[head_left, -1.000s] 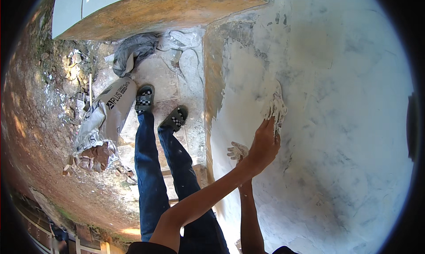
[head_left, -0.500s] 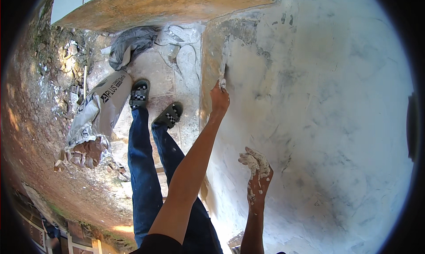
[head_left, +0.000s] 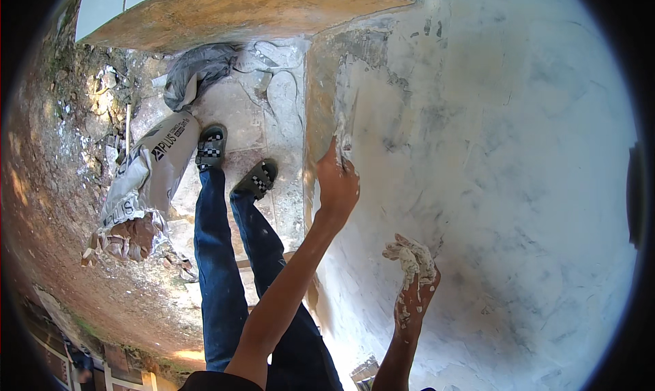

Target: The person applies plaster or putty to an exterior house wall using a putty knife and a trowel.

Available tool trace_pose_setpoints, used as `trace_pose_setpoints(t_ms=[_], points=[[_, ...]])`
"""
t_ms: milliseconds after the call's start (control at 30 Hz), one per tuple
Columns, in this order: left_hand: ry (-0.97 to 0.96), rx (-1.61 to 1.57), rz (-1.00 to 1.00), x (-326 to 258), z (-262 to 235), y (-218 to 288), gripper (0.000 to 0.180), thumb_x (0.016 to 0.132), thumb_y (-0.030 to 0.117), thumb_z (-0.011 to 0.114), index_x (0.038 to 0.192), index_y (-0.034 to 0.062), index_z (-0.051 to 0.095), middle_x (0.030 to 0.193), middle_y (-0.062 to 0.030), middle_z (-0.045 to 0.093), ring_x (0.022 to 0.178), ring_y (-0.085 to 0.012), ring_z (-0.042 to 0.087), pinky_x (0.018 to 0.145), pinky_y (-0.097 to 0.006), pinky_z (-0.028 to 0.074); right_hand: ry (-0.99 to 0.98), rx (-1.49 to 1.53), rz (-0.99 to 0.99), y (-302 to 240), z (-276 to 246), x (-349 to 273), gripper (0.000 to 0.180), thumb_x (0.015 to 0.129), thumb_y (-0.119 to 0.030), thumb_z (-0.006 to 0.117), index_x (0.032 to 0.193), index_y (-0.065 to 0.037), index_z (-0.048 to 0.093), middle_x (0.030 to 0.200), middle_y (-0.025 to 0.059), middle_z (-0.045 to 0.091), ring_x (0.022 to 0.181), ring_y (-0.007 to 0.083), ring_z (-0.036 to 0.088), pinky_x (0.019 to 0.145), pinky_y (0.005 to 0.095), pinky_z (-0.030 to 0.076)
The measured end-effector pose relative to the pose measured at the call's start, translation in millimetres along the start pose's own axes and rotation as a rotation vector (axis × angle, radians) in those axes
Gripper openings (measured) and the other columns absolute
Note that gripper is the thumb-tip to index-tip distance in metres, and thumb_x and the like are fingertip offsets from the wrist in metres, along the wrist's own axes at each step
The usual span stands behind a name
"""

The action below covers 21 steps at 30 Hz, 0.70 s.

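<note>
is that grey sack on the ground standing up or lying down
Lying down. The sack lies on its side on the ground beside the feet, its torn lower end open with brownish material showing at the mouth.

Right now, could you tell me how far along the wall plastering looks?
Most of the wall already carries a pale coat. The left hand is pressing fresh plaster near the wall's edge; the right hand holds a wet lump. The brown strip at the corner remains bare.

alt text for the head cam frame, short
Looking down a whitish plastered wall, the person's left hand presses a putty blade against the wall near its corner. The right hand, smeared with white plaster, is raised lower down. Below are blue-jeaned legs, checkered sandals and a torn sack on rubble.
</note>
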<state>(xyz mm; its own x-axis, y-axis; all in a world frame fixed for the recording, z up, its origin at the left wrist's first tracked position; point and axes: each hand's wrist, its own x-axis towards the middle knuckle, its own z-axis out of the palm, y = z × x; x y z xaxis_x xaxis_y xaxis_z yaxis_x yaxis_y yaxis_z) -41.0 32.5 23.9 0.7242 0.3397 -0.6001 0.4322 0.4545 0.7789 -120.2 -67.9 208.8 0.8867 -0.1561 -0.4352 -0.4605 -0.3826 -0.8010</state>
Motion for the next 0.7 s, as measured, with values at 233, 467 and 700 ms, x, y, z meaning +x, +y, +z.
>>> trace_pose_setpoints(t_ms=[233, 467, 700], points=[[0.069, 0.091, 0.078, 110.1, 27.0, -22.9, 0.033, 0.077, -0.009, 0.039, 0.11, -0.0155, 0.042, 0.054, -0.0123, 0.049, 0.043, -0.0164, 0.049, 0.038, -0.031, 0.038, -0.254, -0.123, -0.008, -3.6, 17.7, 26.0, 0.034, 0.087, -0.004, 0.039, 0.12, 0.001, 0.031, 0.117, 0.0177, 0.046, 0.103, 0.0252, 0.052, 0.089, 0.0357, 0.039], [-0.172, 0.17, 0.269, -5.2, 78.5, 39.3, 0.041, 0.068, -0.007, 0.049, 0.106, -0.0201, 0.039, 0.09, -0.0341, 0.05, 0.084, -0.0459, 0.051, 0.076, -0.044, 0.044, 0.068, -0.174, 0.059, -6.8, 0.9, 7.1, 0.036, 0.087, -0.007, 0.042, 0.12, 0.002, 0.031, 0.117, 0.0158, 0.043, 0.107, 0.0232, 0.046, 0.09, 0.0349, 0.037], [-0.056, 0.056, 0.224, -11.5, 10.7, 36.1, 0.036, 0.072, -0.011, 0.033, 0.106, -0.0118, 0.046, 0.054, -0.0087, 0.048, 0.04, -0.0116, 0.046, 0.037, -0.025, 0.038, 0.264, -0.31, -0.048, -29.6, -13.7, 5.4, 0.038, 0.086, -0.006, 0.044, 0.12, 0.001, 0.029, 0.114, 0.0137, 0.043, 0.104, 0.0215, 0.046, 0.09, 0.035, 0.037]])
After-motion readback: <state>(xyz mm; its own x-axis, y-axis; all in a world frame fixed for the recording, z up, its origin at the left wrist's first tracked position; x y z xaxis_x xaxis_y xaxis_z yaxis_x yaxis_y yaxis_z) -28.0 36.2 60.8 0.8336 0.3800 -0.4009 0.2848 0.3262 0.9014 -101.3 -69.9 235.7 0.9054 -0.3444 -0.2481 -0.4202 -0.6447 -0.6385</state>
